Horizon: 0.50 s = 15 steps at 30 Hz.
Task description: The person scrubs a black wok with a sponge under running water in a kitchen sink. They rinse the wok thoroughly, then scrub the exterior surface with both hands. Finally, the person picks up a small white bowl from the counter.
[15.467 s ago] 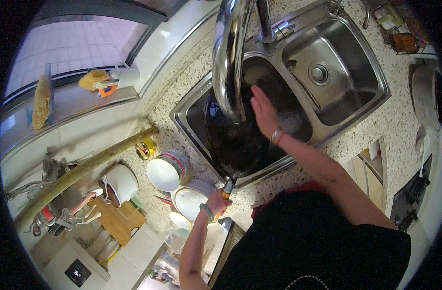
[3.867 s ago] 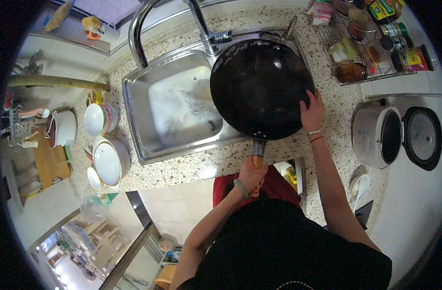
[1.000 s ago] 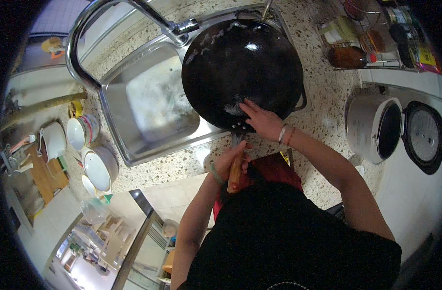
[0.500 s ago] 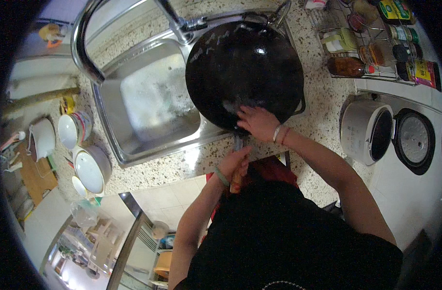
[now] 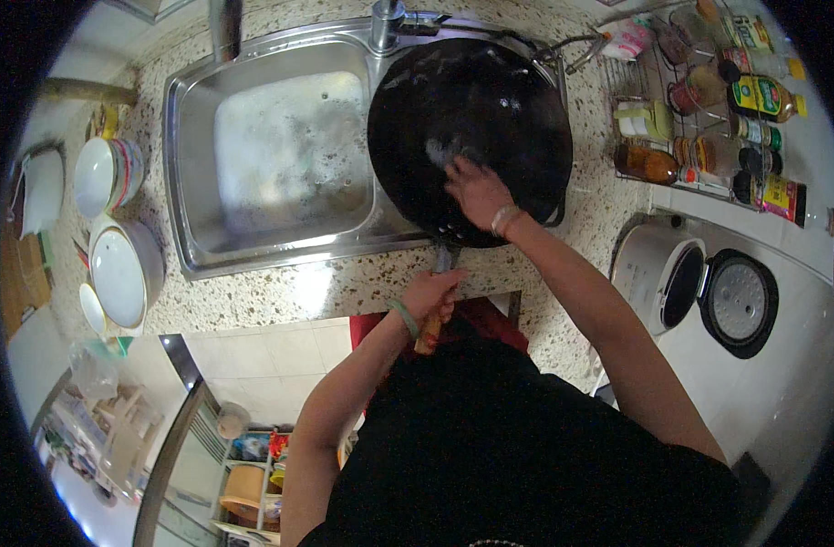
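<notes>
Head view: wok (image 5: 490, 109), long axis and handle (image 5: 427, 343) toward the person (image 5: 526, 438).
Left hand (image 5: 428, 296) is closed around handle; right hand (image 5: 481, 196), half-open, touches wok with fingers.

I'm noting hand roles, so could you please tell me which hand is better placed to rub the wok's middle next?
Probably the right hand: its extended fingers are over the wok, close to the middle, while the left hand grips the handle at the near side.
</notes>
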Tool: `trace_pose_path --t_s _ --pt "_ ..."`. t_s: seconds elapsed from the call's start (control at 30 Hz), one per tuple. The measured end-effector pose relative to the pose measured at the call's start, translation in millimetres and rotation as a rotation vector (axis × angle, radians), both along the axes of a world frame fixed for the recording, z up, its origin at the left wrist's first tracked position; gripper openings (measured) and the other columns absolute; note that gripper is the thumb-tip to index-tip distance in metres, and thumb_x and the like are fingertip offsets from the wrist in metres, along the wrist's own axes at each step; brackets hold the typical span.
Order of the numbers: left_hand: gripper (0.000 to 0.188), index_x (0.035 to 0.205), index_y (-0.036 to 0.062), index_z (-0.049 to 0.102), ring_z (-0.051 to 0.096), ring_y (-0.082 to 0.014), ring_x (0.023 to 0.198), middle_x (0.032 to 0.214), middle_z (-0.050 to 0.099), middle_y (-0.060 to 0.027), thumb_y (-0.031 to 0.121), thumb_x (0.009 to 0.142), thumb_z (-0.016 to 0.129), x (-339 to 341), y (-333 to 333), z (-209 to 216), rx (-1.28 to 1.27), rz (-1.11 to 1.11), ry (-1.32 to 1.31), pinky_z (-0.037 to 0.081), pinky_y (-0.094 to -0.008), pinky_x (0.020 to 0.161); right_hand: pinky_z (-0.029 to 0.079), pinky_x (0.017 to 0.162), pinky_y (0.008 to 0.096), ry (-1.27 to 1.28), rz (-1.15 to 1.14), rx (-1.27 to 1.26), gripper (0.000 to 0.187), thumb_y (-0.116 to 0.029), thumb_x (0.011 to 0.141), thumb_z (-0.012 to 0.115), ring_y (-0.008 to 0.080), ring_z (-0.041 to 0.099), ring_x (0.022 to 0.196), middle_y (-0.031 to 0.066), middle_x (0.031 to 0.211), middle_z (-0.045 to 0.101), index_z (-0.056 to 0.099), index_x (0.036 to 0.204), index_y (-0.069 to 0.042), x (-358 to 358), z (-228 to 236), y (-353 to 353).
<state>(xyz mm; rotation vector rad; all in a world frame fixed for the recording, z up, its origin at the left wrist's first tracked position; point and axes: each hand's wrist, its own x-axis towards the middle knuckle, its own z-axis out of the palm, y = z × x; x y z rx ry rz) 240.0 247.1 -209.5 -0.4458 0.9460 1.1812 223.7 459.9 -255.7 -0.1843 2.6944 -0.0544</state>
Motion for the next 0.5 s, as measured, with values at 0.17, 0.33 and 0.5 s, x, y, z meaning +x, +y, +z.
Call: trace_pose_path --t_s 0.17,0.33,0.5 --pt "0.032 0.068 0.0086 0.048 0.045 -0.0142 0.043 0.056 0.047 -0.0025 0.03 0.083 0.067 -4 -7 -3 0.008 0.059 -0.014 0.037 -0.03 0.04 0.037 0.099 0.0469 -0.218 -0.275 -0.224 0.041 -0.028 0.096 0.038 0.032 0.04 0.125 0.0123 0.14 0.04 0.046 0.131 -0.009 -6 20 -19" --pt "0.029 0.069 0.0087 0.049 0.044 -0.0136 0.042 0.056 0.046 -0.0021 0.028 0.083 0.065 2 -6 -8 -0.013 0.029 -0.048 0.037 -0.0302 0.039 0.038 0.1 0.0423 -0.033 -0.222 -0.226 0.039 -0.027 0.096 0.041 0.0313 0.047 0.119 0.0172 0.132 0.048 0.051 0.127 -0.005 30 39 -17" --pt "0.03 0.068 0.0086 0.049 0.043 -0.0136 0.041 0.054 0.045 -0.0013 0.028 0.084 0.064 1 1 4 0.011 0.052 0.008 0.036 -0.0297 0.039 0.039 0.098 0.0436 0.116 -0.386 -0.053 0.036 -0.017 0.09 0.049 0.0314 0.049 0.117 0.0186 0.127 0.052 0.054 0.123 -0.004 -19 -15 23"
